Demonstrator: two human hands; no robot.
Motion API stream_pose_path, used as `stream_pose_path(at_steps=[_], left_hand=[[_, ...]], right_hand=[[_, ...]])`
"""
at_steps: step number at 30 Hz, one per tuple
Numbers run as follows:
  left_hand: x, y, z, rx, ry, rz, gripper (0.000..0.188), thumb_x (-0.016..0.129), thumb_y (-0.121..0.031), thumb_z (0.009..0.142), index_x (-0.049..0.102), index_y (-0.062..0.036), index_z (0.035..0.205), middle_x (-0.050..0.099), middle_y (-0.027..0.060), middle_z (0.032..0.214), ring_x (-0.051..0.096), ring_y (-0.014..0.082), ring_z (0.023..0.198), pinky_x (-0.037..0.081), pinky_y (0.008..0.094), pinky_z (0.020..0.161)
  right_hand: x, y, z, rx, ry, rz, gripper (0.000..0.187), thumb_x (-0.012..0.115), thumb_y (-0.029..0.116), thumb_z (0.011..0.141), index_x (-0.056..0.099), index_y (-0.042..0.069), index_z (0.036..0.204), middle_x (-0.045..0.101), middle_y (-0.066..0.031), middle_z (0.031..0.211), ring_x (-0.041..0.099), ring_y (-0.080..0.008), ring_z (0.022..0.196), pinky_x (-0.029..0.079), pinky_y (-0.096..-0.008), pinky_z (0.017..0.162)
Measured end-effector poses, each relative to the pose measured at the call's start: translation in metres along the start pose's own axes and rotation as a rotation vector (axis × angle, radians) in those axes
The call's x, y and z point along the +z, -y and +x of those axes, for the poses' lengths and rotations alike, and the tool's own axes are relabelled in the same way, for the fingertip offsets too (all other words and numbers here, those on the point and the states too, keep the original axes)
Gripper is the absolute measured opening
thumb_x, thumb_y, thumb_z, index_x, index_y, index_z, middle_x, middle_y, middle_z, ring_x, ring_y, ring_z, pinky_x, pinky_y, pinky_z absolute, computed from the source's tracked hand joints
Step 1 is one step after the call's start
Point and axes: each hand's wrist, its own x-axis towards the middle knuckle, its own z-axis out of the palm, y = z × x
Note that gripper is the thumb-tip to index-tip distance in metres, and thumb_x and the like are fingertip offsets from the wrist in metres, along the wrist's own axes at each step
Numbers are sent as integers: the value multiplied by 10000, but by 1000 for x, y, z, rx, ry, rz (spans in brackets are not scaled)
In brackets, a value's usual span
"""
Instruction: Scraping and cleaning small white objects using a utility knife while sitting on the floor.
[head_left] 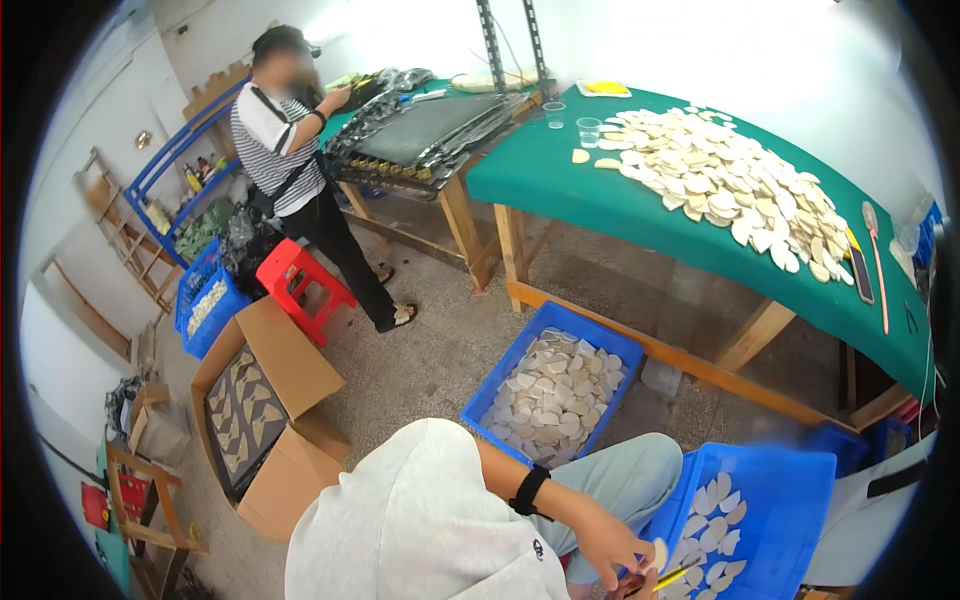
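Head view: your hands meet over the blue bin at the lower right.
A small dark emblem marks your pale shirt [430,520], too small to read. The bin's rim [765,455] runs just beside your knee; bare floor [400,370] opens between the cardboard carton [300,370] and the blue crate [625,350], below the green table's edge [570,205]. The half-round piece [659,553], pale and smooth with a curved edge, is at your left hand's [605,545] fingertips. Your right hand [645,580], partly hidden, is beside a slim yellow tool [677,577]; I cannot tell how firmly either closes.
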Motion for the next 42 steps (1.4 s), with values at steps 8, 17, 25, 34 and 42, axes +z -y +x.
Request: stream_pose_path(at_steps=[8,17,25,34,42], left_hand=[[-10,60,-30,-618,-248,-297,350,504,-375,870,623,-48,910,574,86,841,581,195,744,466,303,639],[-32,96,-66,-859,-396,-858,490,404,-471,901,624,-33,894,608,76,679,589,148,534,469,251,484],[-41,95,-59,-948,-341,-908,610,332,-539,901,637,-11,873,601,72,618,567,139,495,449,244,474],[-44,104,-56,-1025,-308,-946,672,301,-591,885,650,-18,864,591,51,597,556,120,492,425,231,458],[-43,102,-56,-1042,-330,-948,656,319,-586,884,653,-22,852,599,45,603,553,109,490,415,224,454]], right_hand=[[18,8,-7,-109,-19,-305,304,619,232,827,589,-59,746,546,-73,585,462,-133,483,354,-258,427],[25,17,-17,-235,31,-417,306,610,205,837,609,-85,935,585,-108,657,507,-161,563,419,-298,505],[20,8,-12,-223,27,-448,290,606,206,834,617,-80,884,562,-87,599,482,-150,520,406,-310,481],[19,10,-7,-205,42,-427,283,598,214,842,595,-50,741,509,-56,535,441,-134,481,362,-295,441],[16,1,0,-257,73,-410,285,596,216,846,580,-40,721,492,-38,524,415,-120,453,344,-285,425]])
